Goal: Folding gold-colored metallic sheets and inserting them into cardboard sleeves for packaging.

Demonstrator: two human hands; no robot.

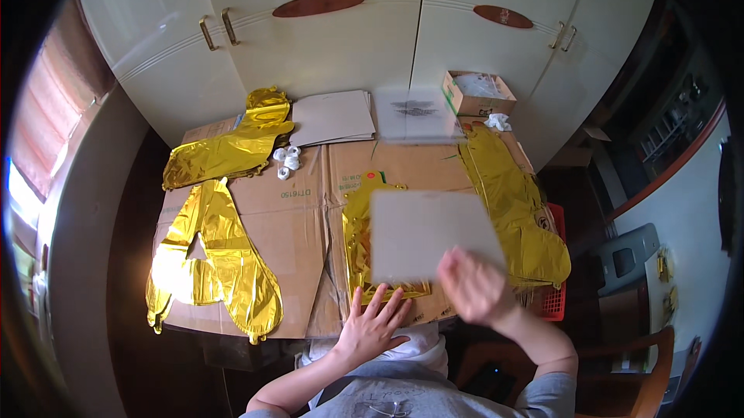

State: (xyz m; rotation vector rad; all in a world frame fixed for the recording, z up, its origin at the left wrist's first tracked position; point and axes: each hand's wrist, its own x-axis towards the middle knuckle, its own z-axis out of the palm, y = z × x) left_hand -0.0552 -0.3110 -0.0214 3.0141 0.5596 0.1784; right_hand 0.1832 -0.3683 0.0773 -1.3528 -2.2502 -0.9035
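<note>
My right hand [474, 286] is closed on the lower right part of a pale grey cardboard sheet [430, 232], which looks slightly blurred. Partly under the sheet lies a flat gold foil balloon [356, 224]; its right part is hidden. My left hand [376, 323] rests with fingers spread at the balloon's lower edge, near the front of the table. Another gold foil balloon [248, 282], with a hole in its middle, lies flat at the left. A stack of gold foil balloons [519, 205] lies along the right side.
Brown cardboard [283, 224] covers the table. At the back are crumpled gold foil [225, 151], stacked grey cardboard sheets [333, 116], a clear plastic pack [418, 117] and a box of plastic bags [479, 96]. Small white rolls [287, 160] sit nearby. A red basket [553, 306] stands right.
</note>
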